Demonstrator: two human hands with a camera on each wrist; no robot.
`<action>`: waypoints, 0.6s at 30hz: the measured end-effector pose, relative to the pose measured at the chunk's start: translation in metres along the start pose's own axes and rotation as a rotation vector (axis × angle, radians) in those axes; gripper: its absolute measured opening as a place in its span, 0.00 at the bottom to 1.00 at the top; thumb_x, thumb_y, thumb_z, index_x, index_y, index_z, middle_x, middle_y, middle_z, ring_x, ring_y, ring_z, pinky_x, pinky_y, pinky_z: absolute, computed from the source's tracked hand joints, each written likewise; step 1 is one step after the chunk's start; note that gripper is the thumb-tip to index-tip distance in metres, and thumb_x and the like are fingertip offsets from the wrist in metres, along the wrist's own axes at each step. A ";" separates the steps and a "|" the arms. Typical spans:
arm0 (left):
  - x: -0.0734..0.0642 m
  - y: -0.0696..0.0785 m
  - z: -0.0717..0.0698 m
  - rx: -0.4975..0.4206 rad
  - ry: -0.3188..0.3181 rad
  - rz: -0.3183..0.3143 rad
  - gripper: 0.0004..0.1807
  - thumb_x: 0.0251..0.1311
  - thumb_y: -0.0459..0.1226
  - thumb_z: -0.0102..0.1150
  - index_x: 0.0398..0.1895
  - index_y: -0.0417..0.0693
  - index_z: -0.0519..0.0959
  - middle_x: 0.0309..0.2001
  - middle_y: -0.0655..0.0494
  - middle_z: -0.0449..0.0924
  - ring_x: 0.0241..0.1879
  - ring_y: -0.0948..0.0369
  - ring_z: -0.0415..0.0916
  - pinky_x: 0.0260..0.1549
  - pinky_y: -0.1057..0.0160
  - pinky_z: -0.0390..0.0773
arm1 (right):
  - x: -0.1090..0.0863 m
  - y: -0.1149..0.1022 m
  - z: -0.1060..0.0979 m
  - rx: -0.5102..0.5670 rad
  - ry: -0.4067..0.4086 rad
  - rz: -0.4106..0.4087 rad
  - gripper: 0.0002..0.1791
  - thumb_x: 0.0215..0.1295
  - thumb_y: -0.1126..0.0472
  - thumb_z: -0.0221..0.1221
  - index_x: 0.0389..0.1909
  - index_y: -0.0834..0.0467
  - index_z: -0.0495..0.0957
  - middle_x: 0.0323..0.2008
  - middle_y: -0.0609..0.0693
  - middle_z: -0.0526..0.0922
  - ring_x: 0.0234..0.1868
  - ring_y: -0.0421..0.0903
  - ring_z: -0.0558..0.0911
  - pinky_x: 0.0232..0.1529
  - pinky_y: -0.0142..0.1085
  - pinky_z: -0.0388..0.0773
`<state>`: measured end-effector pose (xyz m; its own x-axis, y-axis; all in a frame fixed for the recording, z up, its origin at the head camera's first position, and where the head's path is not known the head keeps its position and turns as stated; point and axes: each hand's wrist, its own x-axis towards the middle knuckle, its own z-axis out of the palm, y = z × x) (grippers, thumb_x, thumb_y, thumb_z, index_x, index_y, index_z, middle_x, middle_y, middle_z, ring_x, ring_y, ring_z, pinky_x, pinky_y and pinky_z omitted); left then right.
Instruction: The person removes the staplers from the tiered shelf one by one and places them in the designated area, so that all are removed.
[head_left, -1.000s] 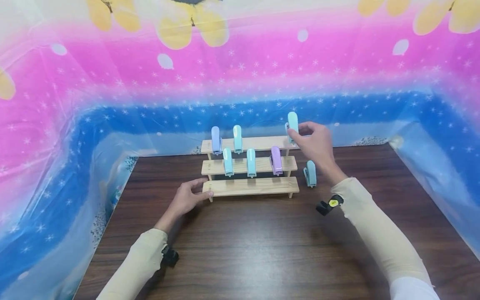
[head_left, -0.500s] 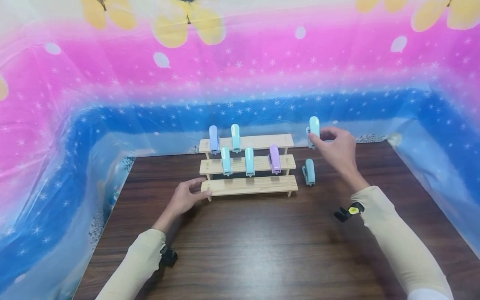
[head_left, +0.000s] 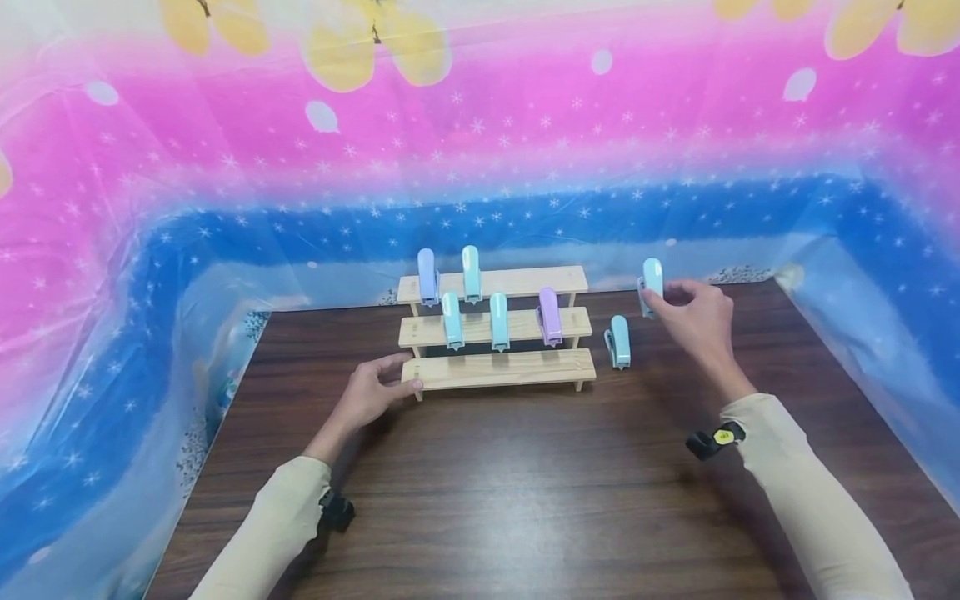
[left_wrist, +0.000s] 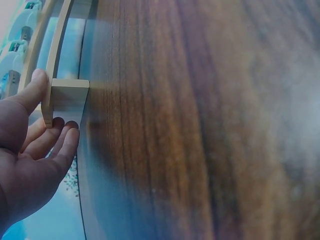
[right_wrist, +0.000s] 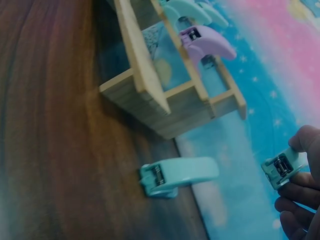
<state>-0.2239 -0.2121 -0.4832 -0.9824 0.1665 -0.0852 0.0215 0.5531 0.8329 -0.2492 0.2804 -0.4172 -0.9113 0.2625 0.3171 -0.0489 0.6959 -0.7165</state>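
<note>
My right hand (head_left: 697, 321) pinches a mint-green stapler (head_left: 652, 283) between thumb and fingers, upright, to the right of a three-step wooden rack (head_left: 498, 371). In the right wrist view that held stapler (right_wrist: 280, 170) shows its front end, with the fingers below it. My left hand (head_left: 370, 392) holds the left end of the rack's lowest step, thumb on the near side. The left wrist view shows the thumb and fingers (left_wrist: 70, 142) around that end of the board. Another green stapler (head_left: 618, 342) stands on the table just right of the rack.
On the top step are a blue-violet stapler (head_left: 427, 277) and a mint one (head_left: 471, 273). The middle step bears two mint staplers (head_left: 499, 321) and a purple one (head_left: 550, 317). A patterned cloth (head_left: 480, 167) rises behind the brown wooden table (head_left: 495, 483).
My right hand has carried the mint stapler away from the right end of the top step, rightward and lower, past the standing green stapler. My left hand stays at the rack.
</note>
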 end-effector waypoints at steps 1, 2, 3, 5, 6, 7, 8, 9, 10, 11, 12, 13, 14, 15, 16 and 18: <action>0.000 0.000 0.000 0.000 0.000 -0.001 0.37 0.63 0.48 0.72 0.71 0.44 0.73 0.70 0.41 0.72 0.66 0.43 0.73 0.60 0.44 0.78 | -0.001 0.004 0.000 -0.007 -0.002 0.007 0.35 0.62 0.34 0.66 0.53 0.62 0.85 0.48 0.62 0.88 0.52 0.58 0.81 0.49 0.48 0.74; 0.000 -0.001 0.000 0.002 -0.001 -0.002 0.37 0.63 0.48 0.71 0.71 0.45 0.73 0.70 0.41 0.72 0.66 0.43 0.73 0.60 0.44 0.78 | -0.003 0.008 0.001 -0.015 -0.008 0.013 0.36 0.62 0.34 0.66 0.53 0.62 0.85 0.48 0.62 0.88 0.51 0.58 0.81 0.48 0.47 0.74; 0.000 -0.001 0.000 0.001 -0.001 -0.003 0.37 0.63 0.48 0.71 0.71 0.44 0.73 0.70 0.41 0.72 0.66 0.43 0.73 0.60 0.44 0.78 | -0.004 0.012 0.002 -0.024 -0.014 0.020 0.36 0.63 0.34 0.65 0.53 0.62 0.85 0.48 0.62 0.88 0.51 0.57 0.81 0.47 0.46 0.73; 0.001 -0.001 0.000 0.004 -0.001 -0.006 0.37 0.63 0.48 0.71 0.72 0.44 0.72 0.70 0.41 0.72 0.66 0.43 0.73 0.60 0.44 0.77 | -0.007 0.020 0.004 -0.036 -0.027 0.029 0.36 0.63 0.33 0.65 0.54 0.62 0.85 0.48 0.62 0.88 0.47 0.56 0.82 0.43 0.44 0.72; 0.001 -0.001 0.000 0.005 -0.001 -0.008 0.37 0.63 0.48 0.71 0.72 0.45 0.73 0.70 0.42 0.73 0.66 0.44 0.73 0.61 0.44 0.77 | -0.009 0.024 0.006 -0.040 -0.036 0.034 0.36 0.63 0.33 0.64 0.54 0.62 0.85 0.47 0.62 0.88 0.46 0.56 0.82 0.43 0.43 0.73; 0.001 -0.001 0.000 0.007 -0.003 -0.007 0.37 0.63 0.49 0.71 0.72 0.44 0.72 0.70 0.41 0.72 0.66 0.43 0.73 0.61 0.44 0.77 | -0.011 0.027 0.007 -0.038 -0.042 0.037 0.36 0.64 0.34 0.64 0.54 0.62 0.85 0.47 0.62 0.88 0.46 0.56 0.82 0.44 0.44 0.73; 0.001 0.000 0.001 0.008 -0.004 -0.007 0.37 0.63 0.49 0.71 0.72 0.44 0.72 0.70 0.42 0.73 0.66 0.44 0.73 0.61 0.44 0.77 | -0.013 0.031 0.009 -0.041 -0.049 0.039 0.35 0.64 0.34 0.64 0.54 0.62 0.84 0.47 0.62 0.88 0.45 0.56 0.82 0.44 0.45 0.74; 0.001 0.000 0.001 0.007 -0.005 -0.008 0.37 0.63 0.48 0.71 0.72 0.44 0.72 0.69 0.42 0.73 0.66 0.44 0.74 0.61 0.44 0.77 | -0.014 0.035 0.010 -0.041 -0.053 0.040 0.35 0.64 0.34 0.64 0.54 0.62 0.84 0.47 0.62 0.88 0.45 0.57 0.82 0.45 0.46 0.74; 0.002 0.000 0.001 0.008 -0.005 -0.008 0.37 0.62 0.48 0.71 0.72 0.44 0.72 0.69 0.42 0.73 0.66 0.44 0.73 0.61 0.44 0.77 | -0.016 0.038 0.012 -0.042 -0.058 0.042 0.35 0.65 0.34 0.64 0.54 0.62 0.84 0.46 0.62 0.88 0.45 0.57 0.82 0.45 0.46 0.75; 0.002 0.000 0.001 0.007 -0.005 -0.008 0.37 0.62 0.48 0.72 0.72 0.44 0.73 0.69 0.42 0.73 0.66 0.44 0.73 0.61 0.44 0.77 | -0.017 0.041 0.013 -0.043 -0.062 0.043 0.35 0.65 0.34 0.63 0.54 0.62 0.84 0.46 0.62 0.88 0.46 0.57 0.83 0.47 0.48 0.75; 0.002 0.000 0.001 0.007 -0.006 -0.008 0.37 0.62 0.48 0.72 0.71 0.44 0.73 0.69 0.42 0.73 0.66 0.44 0.74 0.61 0.44 0.77 | -0.019 0.044 0.015 -0.048 -0.067 0.045 0.35 0.65 0.34 0.63 0.54 0.63 0.84 0.46 0.63 0.88 0.47 0.58 0.83 0.48 0.49 0.76; 0.002 0.000 0.001 0.007 -0.005 -0.008 0.36 0.63 0.48 0.72 0.71 0.44 0.73 0.69 0.42 0.73 0.66 0.44 0.74 0.61 0.44 0.77 | -0.020 0.046 0.017 -0.052 -0.073 0.047 0.35 0.66 0.34 0.63 0.54 0.63 0.84 0.47 0.63 0.88 0.47 0.58 0.83 0.48 0.50 0.76; 0.002 0.000 0.001 0.006 -0.003 -0.010 0.36 0.62 0.47 0.72 0.71 0.44 0.73 0.69 0.42 0.73 0.66 0.44 0.74 0.61 0.44 0.77 | -0.021 0.049 0.018 -0.058 -0.076 0.048 0.35 0.66 0.35 0.63 0.54 0.63 0.84 0.47 0.63 0.88 0.47 0.58 0.83 0.48 0.50 0.76; 0.003 -0.001 0.000 0.005 -0.001 -0.012 0.36 0.62 0.47 0.72 0.71 0.45 0.73 0.69 0.42 0.73 0.66 0.44 0.74 0.61 0.45 0.77 | -0.022 0.051 0.020 -0.064 -0.080 0.048 0.35 0.66 0.34 0.63 0.54 0.63 0.84 0.47 0.63 0.88 0.47 0.58 0.83 0.49 0.51 0.76; 0.003 -0.001 0.000 0.006 -0.002 -0.012 0.36 0.63 0.48 0.72 0.71 0.44 0.73 0.69 0.42 0.73 0.66 0.44 0.74 0.61 0.45 0.77 | -0.023 0.053 0.022 -0.069 -0.085 0.050 0.35 0.66 0.35 0.62 0.54 0.63 0.84 0.47 0.63 0.88 0.47 0.58 0.84 0.48 0.51 0.76; 0.003 -0.002 0.000 0.005 -0.005 -0.011 0.36 0.63 0.48 0.71 0.71 0.44 0.73 0.70 0.41 0.72 0.66 0.44 0.74 0.61 0.45 0.78 | -0.025 0.057 0.024 -0.077 -0.096 0.050 0.35 0.66 0.35 0.62 0.54 0.63 0.84 0.47 0.63 0.88 0.46 0.59 0.84 0.47 0.51 0.77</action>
<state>-0.2267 -0.2125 -0.4848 -0.9816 0.1642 -0.0972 0.0114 0.5593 0.8289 -0.2391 0.2971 -0.4806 -0.9470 0.2357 0.2184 0.0260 0.7336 -0.6790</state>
